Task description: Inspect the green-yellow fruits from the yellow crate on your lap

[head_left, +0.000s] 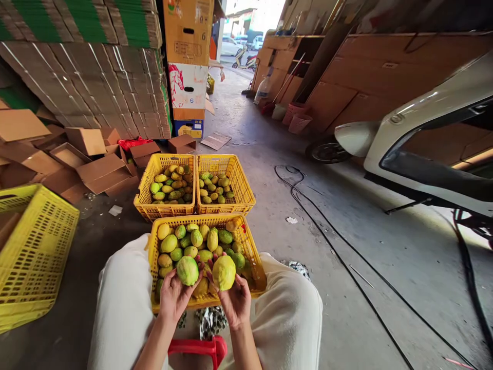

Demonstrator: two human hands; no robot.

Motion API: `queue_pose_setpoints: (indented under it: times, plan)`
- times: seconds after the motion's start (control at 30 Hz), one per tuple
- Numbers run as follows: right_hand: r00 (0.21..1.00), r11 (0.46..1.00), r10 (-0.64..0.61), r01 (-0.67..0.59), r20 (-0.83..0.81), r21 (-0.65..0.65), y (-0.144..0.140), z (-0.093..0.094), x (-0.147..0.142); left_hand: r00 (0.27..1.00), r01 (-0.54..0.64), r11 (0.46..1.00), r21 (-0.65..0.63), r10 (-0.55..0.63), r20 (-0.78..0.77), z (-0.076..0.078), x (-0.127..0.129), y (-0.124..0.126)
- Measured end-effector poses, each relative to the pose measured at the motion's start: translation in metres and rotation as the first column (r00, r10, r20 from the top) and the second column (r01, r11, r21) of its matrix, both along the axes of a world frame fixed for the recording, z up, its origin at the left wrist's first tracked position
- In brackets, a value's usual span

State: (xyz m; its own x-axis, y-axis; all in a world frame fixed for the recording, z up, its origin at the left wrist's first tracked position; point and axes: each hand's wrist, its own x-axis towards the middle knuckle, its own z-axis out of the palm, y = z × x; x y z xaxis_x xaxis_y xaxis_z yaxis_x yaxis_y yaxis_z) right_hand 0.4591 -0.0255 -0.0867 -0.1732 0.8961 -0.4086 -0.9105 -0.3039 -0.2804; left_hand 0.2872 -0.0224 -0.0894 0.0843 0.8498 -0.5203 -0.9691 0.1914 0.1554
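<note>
1. Standing at the upper left, the cartons (103, 85) form the largest mass; the scooter (372, 136) is at the right, well apart from the fruit.
2. Two far crates (165, 209), side by side on the floor, each hold fruit, with bare room in the right-hand one.
3. Nearest, between the person's knees (129, 303), the near crate (252, 246) holds a mixed layer of green and yellow fruit.
4. The left hand (174, 297) and right hand (234, 304) are above its near side, wrists turned up.
5. Held up there are the green fruit (187, 270), with the left fingers curled round it, and the yellow fruit (224, 273), clasped by the right fingers. The two are just beside each other, seemingly not touching.
6. The step in hand looks like a side-by-side check of these two. As I judge it, the next move calls for turning each to show its hidden skin, or a low, gentle release, since round fruit could roll or bruise.
</note>
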Motion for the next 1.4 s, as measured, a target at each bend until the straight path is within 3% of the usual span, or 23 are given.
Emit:
queue_pose_setpoints:
  times: [0.17, 0.27, 0.37, 0.47, 0.57, 0.7, 0.77, 0.83, 0.87, 0.93, 1.0, 1.1, 1.17, 1.23, 1.3, 1.4]
  plan:
    - [1.000, 1.000, -0.018, 0.019, 0.018, -0.022, 0.002, -0.006, -0.001, 0.998, 0.050, 0.992, -0.114, -0.054, -0.026, 0.003, 0.003, 0.000]
    - [0.998, 0.986, -0.024, 0.033, 0.060, -0.162, 0.000, -0.020, -0.004, 0.998, 0.000, 0.976, -0.218, -0.012, -0.054, 0.013, 0.007, 0.004]
    - [0.988, 0.924, 0.033, 0.028, 0.154, -0.381, -0.003, -0.034, -0.013, 0.997, -0.019, 0.960, -0.279, -0.001, -0.073, 0.018, 0.007, 0.011]
    - [0.977, 0.910, 0.137, -0.059, 0.162, -0.411, 0.011, -0.036, -0.030, 0.995, -0.035, 0.937, -0.348, 0.001, -0.097, 0.014, 0.002, 0.014]
    - [0.975, 0.947, 0.171, -0.124, 0.140, -0.296, 0.059, -0.011, -0.054, 0.979, -0.146, 0.887, -0.439, 0.066, -0.191, 0.002, -0.006, 0.013]
    - [0.988, 0.989, 0.133, -0.126, 0.080, -0.083, 0.141, 0.055, -0.084, 0.963, -0.222, 0.848, -0.481, 0.115, -0.243, -0.011, -0.012, 0.009]
    - [0.998, 0.996, 0.050, -0.052, 0.026, 0.079, 0.160, 0.084, -0.091, 0.964, -0.219, 0.841, -0.495, 0.108, -0.244, -0.013, -0.012, 0.010]
    - [0.999, 0.977, -0.032, 0.032, -0.004, 0.210, 0.154, 0.094, -0.089, 0.966, -0.207, 0.835, -0.510, 0.092, -0.241, -0.015, -0.010, 0.012]
    - [0.999, 0.972, -0.051, 0.049, 0.002, 0.229, 0.141, 0.090, -0.086, 0.967, -0.198, 0.832, -0.518, 0.082, -0.240, -0.015, -0.008, 0.013]
    - [0.997, 0.989, -0.061, 0.053, 0.054, 0.137, 0.103, 0.063, -0.076, 0.970, -0.176, 0.827, -0.534, 0.053, -0.238, -0.017, -0.004, 0.012]
    - [0.993, 0.998, -0.017, 0.024, 0.118, -0.062, 0.056, 0.019, -0.063, 0.971, -0.147, 0.813, -0.564, 0.010, -0.239, -0.019, 0.001, 0.007]
    - [0.984, 0.930, 0.025, 0.042, 0.178, -0.365, -0.007, -0.044, -0.044, 0.967, -0.095, 0.768, -0.634, -0.081, -0.243, -0.015, 0.011, 0.003]
    - [0.979, 0.895, 0.029, 0.065, 0.202, -0.442, -0.034, -0.065, -0.034, 0.959, -0.063, 0.742, -0.667, -0.140, -0.247, -0.001, 0.019, 0.011]
    - [0.979, 0.892, 0.008, 0.086, 0.204, -0.444, -0.046, -0.068, -0.026, 0.950, -0.055, 0.755, -0.654, -0.162, -0.267, 0.026, 0.029, 0.034]
    - [0.977, 0.913, -0.012, 0.097, 0.211, -0.396, -0.047, -0.060, -0.018, 0.949, -0.042, 0.838, -0.544, -0.137, -0.283, 0.066, 0.038, 0.070]
    - [0.966, 0.936, -0.006, 0.096, 0.259, -0.339, -0.043, -0.050, -0.009, 0.955, -0.007, 0.945, -0.326, -0.090, -0.282, 0.137, 0.043, 0.124]
